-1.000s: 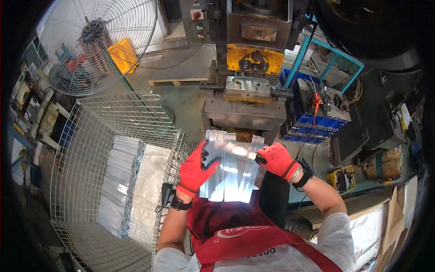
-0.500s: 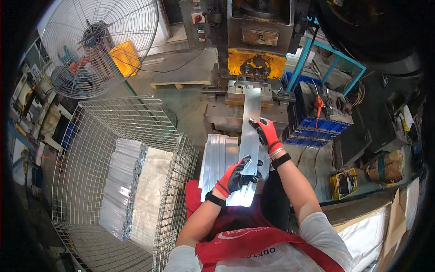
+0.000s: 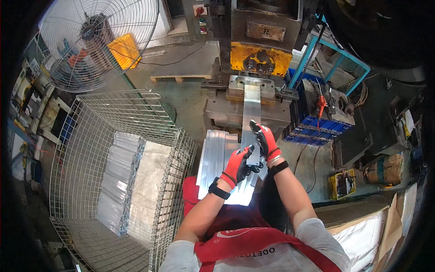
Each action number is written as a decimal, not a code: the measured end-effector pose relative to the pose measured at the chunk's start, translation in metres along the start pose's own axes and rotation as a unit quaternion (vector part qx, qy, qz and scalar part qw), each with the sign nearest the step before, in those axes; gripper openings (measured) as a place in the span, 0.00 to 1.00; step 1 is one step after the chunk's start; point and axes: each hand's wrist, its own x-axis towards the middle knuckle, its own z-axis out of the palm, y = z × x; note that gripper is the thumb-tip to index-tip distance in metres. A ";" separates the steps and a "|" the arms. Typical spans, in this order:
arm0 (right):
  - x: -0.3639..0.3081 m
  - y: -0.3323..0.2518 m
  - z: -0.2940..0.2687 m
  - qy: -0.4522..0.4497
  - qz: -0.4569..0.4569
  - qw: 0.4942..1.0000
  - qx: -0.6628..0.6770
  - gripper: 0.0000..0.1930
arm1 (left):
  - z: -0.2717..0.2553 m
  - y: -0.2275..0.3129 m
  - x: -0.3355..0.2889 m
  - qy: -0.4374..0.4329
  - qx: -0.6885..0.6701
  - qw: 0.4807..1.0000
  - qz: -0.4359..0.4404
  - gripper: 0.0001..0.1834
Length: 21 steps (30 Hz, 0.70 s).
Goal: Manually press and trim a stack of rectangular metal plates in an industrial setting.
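Forward slid the metal strip (image 3: pixel 252 115), reaching the die (image 3: pixel 236 86) beyond left hand (image 3: pixel 239 166) and right hand (image 3: pixel 266 139), both curled gripping it; seemingly loading, next needing alignment.

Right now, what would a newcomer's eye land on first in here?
Probably the red-and-black gloves at the centre: the left hand holds the near end of a shiny strip and the right hand its right edge, with its far end at the press. Next, likely the big round fan at upper left, and the wire cage below it, holding stacked metal pieces.
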 end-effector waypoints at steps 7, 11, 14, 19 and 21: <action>0.010 0.014 -0.002 -0.006 -0.057 0.998 0.008 0.11 | -0.009 -0.006 0.009 0.026 0.022 0.999 0.010 0.15; 0.006 0.008 0.001 -0.005 -0.050 0.998 -0.028 0.13 | -0.007 -0.004 0.008 0.007 0.035 0.999 0.014 0.13; 0.006 0.003 0.001 0.007 -0.046 0.998 -0.050 0.15 | 0.003 0.003 0.002 0.000 0.035 0.999 0.011 0.13; 0.008 0.009 -0.004 0.003 -0.052 0.997 -0.052 0.11 | 0.000 -0.002 0.004 0.005 0.002 1.000 0.000 0.17; 0.012 0.015 -0.002 0.002 -0.095 0.995 -0.028 0.12 | 0.001 0.000 0.003 0.012 0.017 1.000 -0.003 0.17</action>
